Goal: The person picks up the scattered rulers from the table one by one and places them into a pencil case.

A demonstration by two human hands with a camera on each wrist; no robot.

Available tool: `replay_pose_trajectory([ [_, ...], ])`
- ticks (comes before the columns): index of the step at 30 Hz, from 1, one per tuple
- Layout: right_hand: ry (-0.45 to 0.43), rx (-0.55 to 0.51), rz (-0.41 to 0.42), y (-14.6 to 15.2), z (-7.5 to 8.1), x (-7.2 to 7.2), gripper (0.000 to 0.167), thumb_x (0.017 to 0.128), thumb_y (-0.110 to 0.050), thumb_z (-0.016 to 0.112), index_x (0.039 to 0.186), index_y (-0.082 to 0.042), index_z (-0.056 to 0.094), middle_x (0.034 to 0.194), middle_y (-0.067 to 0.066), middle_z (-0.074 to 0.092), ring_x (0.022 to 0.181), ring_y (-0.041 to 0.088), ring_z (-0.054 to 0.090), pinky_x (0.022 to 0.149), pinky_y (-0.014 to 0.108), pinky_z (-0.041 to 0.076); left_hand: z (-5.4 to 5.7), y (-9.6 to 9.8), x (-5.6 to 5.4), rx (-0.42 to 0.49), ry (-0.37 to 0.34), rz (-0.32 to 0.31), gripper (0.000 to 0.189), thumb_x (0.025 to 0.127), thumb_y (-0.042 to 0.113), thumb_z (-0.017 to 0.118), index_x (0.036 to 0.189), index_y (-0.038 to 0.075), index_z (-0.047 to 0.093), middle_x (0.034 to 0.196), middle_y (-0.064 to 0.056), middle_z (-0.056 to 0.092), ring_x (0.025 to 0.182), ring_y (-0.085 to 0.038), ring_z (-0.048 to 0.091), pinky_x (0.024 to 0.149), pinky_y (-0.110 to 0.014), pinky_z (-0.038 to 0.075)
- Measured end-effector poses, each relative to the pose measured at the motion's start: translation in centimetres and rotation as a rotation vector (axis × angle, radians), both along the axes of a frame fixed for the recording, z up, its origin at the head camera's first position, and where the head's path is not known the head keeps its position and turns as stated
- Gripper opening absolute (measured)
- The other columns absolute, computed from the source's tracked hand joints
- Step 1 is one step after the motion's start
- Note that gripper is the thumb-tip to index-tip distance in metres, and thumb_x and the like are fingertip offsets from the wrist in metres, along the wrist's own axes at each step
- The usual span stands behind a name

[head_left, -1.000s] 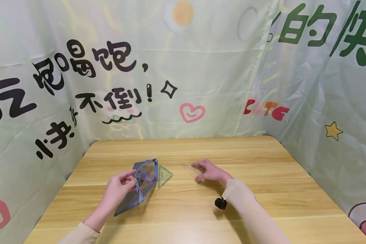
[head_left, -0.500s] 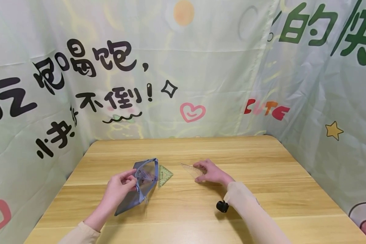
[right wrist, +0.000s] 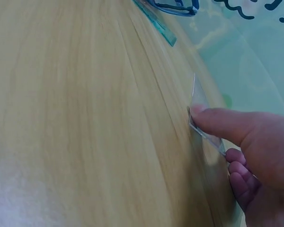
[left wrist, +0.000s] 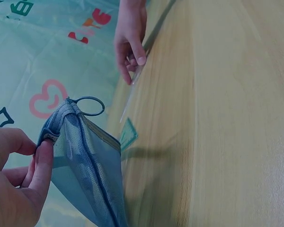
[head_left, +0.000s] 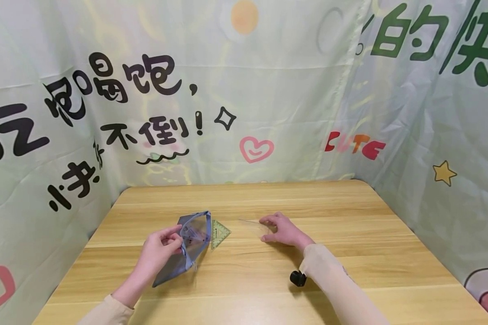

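Observation:
My left hand [head_left: 159, 250] pinches the rim of a blue-grey zip pouch [left wrist: 92, 165] between thumb and fingers. The pouch's mouth gapes to the right in the head view, with something clear and purplish inside. Right beside that mouth, a green set square [head_left: 219, 235] lies on the table. Across from it, my right hand [head_left: 286, 231] grips a clear set square [right wrist: 199, 97], thumb on its near face. Seen from the head, this clear piece is tilted and barely visible, its thin tip pointing left. The fingers behind it are partly hidden in the right wrist view.
The wooden table [head_left: 244, 289] runs back to a printed cloth wall [head_left: 284, 104], with more cloth at both sides. A small black camera [head_left: 297, 278] hangs at the right wrist, just above the tabletop. A ring loop [left wrist: 92, 106] sticks out from the pouch's corner.
The clear set square has turned in my right hand's grip so its face shows less to the head camera. The right hand has shifted slightly rightward; the left hand and pouch stay put.

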State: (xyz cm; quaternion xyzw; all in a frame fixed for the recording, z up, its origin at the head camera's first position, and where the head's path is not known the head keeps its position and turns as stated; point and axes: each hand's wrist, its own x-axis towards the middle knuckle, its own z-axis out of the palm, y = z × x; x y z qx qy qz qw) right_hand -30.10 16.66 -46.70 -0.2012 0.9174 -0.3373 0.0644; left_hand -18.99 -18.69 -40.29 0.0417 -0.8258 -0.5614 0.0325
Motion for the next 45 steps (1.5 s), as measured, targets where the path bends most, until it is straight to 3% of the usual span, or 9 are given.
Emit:
replay_pose_trajectory([
  [15,-0.014,0.009,-0.041,-0.5,0.3,0.0,0.058,0.078,-0.023,0.083,0.131,-0.011,0.063,0.114,0.009,0.056,0.104,0.023,0.054,0.093,0.043,0.051,0.1,0.0,0.0,0.006,0.001,0.003,0.046,0.088,-0.003,0.061,0.133,-0.007,0.057,0.087,-0.009,0.064,0.07,-0.004,0.062,0.067,-0.02,0.061],
  [21,0.02,0.025,-0.015,-0.6,0.6,-0.3,0.055,0.074,-0.023,0.086,0.123,-0.007,0.067,0.107,0.011,0.059,0.096,0.021,0.052,0.084,0.036,0.049,0.2,-0.1,-0.1,0.002,0.005,0.004,0.045,0.087,-0.004,0.061,0.132,-0.007,0.057,0.087,-0.009,0.064,0.07,-0.004,0.062,0.067,-0.021,0.061],
  [33,0.016,0.043,-0.082,-1.3,0.8,-0.4,0.052,0.067,-0.026,0.091,0.111,-0.012,0.069,0.099,0.006,0.055,0.093,0.019,0.048,0.078,0.031,0.044,0.1,0.0,-0.2,-0.009,0.015,0.001,0.045,0.087,-0.004,0.06,0.131,-0.008,0.058,0.085,-0.007,0.064,0.069,-0.004,0.062,0.066,-0.02,0.061],
  [45,-0.02,0.011,-0.037,-1.0,1.1,-0.7,0.049,0.072,-0.019,0.088,0.114,-0.008,0.064,0.091,0.005,0.062,0.08,0.014,0.054,0.07,0.028,0.049,0.1,0.1,-0.1,-0.007,0.004,-0.003,0.045,0.088,-0.003,0.06,0.132,-0.007,0.057,0.086,-0.009,0.063,0.07,-0.005,0.062,0.067,-0.02,0.061],
])
